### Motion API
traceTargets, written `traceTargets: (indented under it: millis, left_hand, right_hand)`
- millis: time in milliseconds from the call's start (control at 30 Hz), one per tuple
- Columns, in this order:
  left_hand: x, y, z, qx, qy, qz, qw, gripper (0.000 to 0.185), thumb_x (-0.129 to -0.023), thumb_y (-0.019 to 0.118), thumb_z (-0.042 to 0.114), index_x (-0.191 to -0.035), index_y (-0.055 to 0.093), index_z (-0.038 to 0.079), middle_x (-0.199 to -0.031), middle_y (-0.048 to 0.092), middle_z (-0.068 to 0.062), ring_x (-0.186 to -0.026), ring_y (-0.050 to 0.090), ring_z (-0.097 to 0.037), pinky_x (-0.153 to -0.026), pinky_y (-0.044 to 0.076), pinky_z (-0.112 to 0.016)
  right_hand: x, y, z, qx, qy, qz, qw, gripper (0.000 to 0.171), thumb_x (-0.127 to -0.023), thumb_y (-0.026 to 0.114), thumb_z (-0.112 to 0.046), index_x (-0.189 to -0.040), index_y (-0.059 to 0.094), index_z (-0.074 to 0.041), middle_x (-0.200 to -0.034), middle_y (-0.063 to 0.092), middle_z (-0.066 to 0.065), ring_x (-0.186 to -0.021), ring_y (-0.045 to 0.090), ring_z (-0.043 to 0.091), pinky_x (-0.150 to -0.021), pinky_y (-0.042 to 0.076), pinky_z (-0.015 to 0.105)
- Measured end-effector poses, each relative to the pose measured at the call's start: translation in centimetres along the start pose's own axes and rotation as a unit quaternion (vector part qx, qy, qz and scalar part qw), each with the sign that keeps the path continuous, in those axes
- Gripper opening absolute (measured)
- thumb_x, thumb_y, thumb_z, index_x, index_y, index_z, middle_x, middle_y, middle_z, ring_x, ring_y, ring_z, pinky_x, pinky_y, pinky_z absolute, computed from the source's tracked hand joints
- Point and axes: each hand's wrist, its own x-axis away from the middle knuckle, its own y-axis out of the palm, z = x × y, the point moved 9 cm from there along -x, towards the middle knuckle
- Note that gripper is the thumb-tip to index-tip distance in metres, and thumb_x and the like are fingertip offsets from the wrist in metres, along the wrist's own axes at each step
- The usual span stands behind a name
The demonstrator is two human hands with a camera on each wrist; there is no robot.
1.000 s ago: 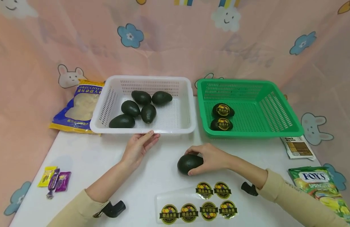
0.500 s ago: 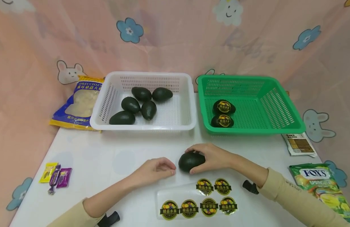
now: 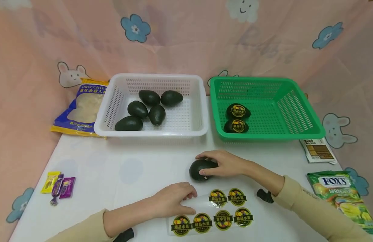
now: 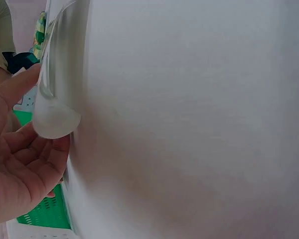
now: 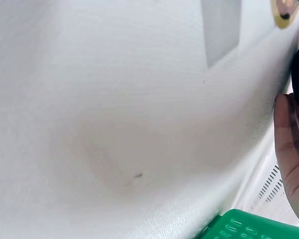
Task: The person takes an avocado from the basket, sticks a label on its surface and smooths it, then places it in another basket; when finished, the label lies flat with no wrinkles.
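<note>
Left hand (image 3: 174,199) rests on the near-left end of the sticker sheet (image 3: 210,211), fingers curled, pinching its clear corner. Avocado (image 3: 199,169) lies on the table (image 3: 113,168) just beyond the sheet, long axis left-right; right hand (image 3: 224,163) cups it.

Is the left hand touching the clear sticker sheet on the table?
Touching. In the head view the left hand rests on the bare end of the sticker sheet; the left wrist view shows fingers against its corner.
</note>
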Motion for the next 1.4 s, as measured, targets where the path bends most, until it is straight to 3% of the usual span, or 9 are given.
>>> traceTargets:
  millis: [133, 233, 400, 533, 733, 967, 1133, 1233, 1400]
  left_hand:
    - [-0.2, 0.0, -0.1, 0.023, 0.01, 0.003, 0.9997, 0.024, -0.084, 0.079, 0.024, -0.103, 0.069, 0.012, -0.083, 0.057, 0.014, -0.074, 0.051, 0.002, -0.067, 0.045, -0.013]
    - [-0.2, -0.4, -0.1, 0.052, 0.025, 0.003, 0.9983, 0.016, -0.086, 0.076, 0.02, -0.1, 0.072, 0.013, -0.08, 0.059, 0.016, -0.071, 0.052, 0.003, -0.066, 0.046, -0.013]
    - [0.7, -3.0, 0.1, 0.076, 0.054, 0.025, 0.9953, 0.011, -0.091, 0.071, 0.02, -0.1, 0.074, 0.016, -0.086, 0.064, 0.017, -0.075, 0.055, 0.004, -0.069, 0.049, -0.017]
    - [1.9, -5.6, 0.4, 0.072, 0.078, 0.066, 0.9922, 0.012, -0.091, 0.071, 0.02, -0.102, 0.074, 0.018, -0.091, 0.066, 0.016, -0.076, 0.055, 0.002, -0.069, 0.05, -0.02]
    - [2.6, -7.4, 0.3, 0.074, 0.068, 0.095, 0.9904, 0.013, -0.089, 0.073, 0.018, -0.102, 0.074, 0.018, -0.09, 0.066, 0.017, -0.075, 0.056, 0.0, -0.069, 0.051, -0.021]
    - [2.1, -6.8, -0.2, 0.086, 0.026, 0.069, 0.9936, 0.022, -0.088, 0.074, 0.028, -0.108, 0.071, 0.02, -0.087, 0.066, 0.016, -0.076, 0.059, -0.001, -0.068, 0.052, -0.023]
    - [1.3, -6.1, 0.4, 0.039, 0.019, 0.054, 0.9976, 0.033, -0.089, 0.072, 0.038, -0.118, 0.067, 0.024, -0.095, 0.069, 0.015, -0.087, 0.061, 0.0, -0.076, 0.052, -0.024]
    - [1.1, -5.9, 0.6, 0.052, 0.024, 0.048, 0.9972, 0.027, -0.092, 0.07, 0.03, -0.117, 0.068, 0.021, -0.091, 0.07, 0.012, -0.082, 0.063, 0.002, -0.074, 0.053, -0.022]
    - [1.0, -5.3, 0.1, 0.121, 0.021, 0.034, 0.9918, 0.019, -0.095, 0.066, 0.022, -0.112, 0.071, 0.013, -0.085, 0.072, 0.007, -0.074, 0.065, 0.003, -0.069, 0.053, -0.018]
  right_hand:
    - [0.1, -0.5, -0.2, 0.004, -0.008, 0.016, 1.0, 0.054, -0.092, 0.062, -0.051, -0.133, 0.058, -0.016, -0.128, 0.06, -0.006, -0.113, 0.056, 0.01, -0.095, 0.048, 0.035]
    - [0.6, -1.7, -1.0, 0.007, -0.036, 0.07, 0.997, 0.047, -0.093, 0.064, -0.046, -0.129, 0.061, -0.016, -0.125, 0.062, -0.006, -0.113, 0.056, 0.012, -0.093, 0.049, 0.034]
    - [2.6, -4.4, -3.6, -0.032, -0.131, 0.171, 0.976, 0.02, -0.088, 0.074, -0.017, -0.108, 0.071, -0.017, -0.104, 0.069, -0.006, -0.091, 0.061, 0.011, -0.073, 0.053, 0.028]
    - [3.8, -4.2, -5.1, -0.075, -0.162, 0.137, 0.974, 0.013, -0.086, 0.076, -0.013, -0.097, 0.073, -0.018, -0.09, 0.069, -0.012, -0.072, 0.058, 0.005, -0.055, 0.051, 0.023]
    - [4.5, -2.7, -5.3, -0.065, -0.133, 0.086, 0.985, 0.015, -0.084, 0.079, -0.026, -0.095, 0.07, -0.023, -0.083, 0.064, -0.014, -0.072, 0.057, 0.005, -0.056, 0.052, 0.022]
    - [4.3, -1.8, -4.1, -0.081, -0.091, 0.091, 0.988, 0.011, -0.085, 0.078, -0.025, -0.091, 0.069, -0.025, -0.081, 0.066, -0.017, -0.073, 0.061, 0.004, -0.061, 0.054, 0.025]
    - [3.9, -0.8, -4.1, -0.125, -0.084, 0.067, 0.986, 0.011, -0.086, 0.077, -0.023, -0.094, 0.069, -0.022, -0.084, 0.07, -0.015, -0.076, 0.067, 0.005, -0.065, 0.055, 0.027]
    - [4.0, -0.5, -4.4, -0.137, -0.1, 0.071, 0.983, 0.012, -0.087, 0.076, -0.021, -0.095, 0.067, -0.02, -0.084, 0.071, -0.013, -0.078, 0.068, 0.006, -0.064, 0.056, 0.027]
    - [4.7, -1.0, -5.4, -0.099, -0.175, 0.123, 0.972, 0.018, -0.082, 0.08, -0.011, -0.094, 0.069, -0.02, -0.094, 0.071, -0.006, -0.09, 0.065, 0.008, -0.073, 0.056, 0.028]
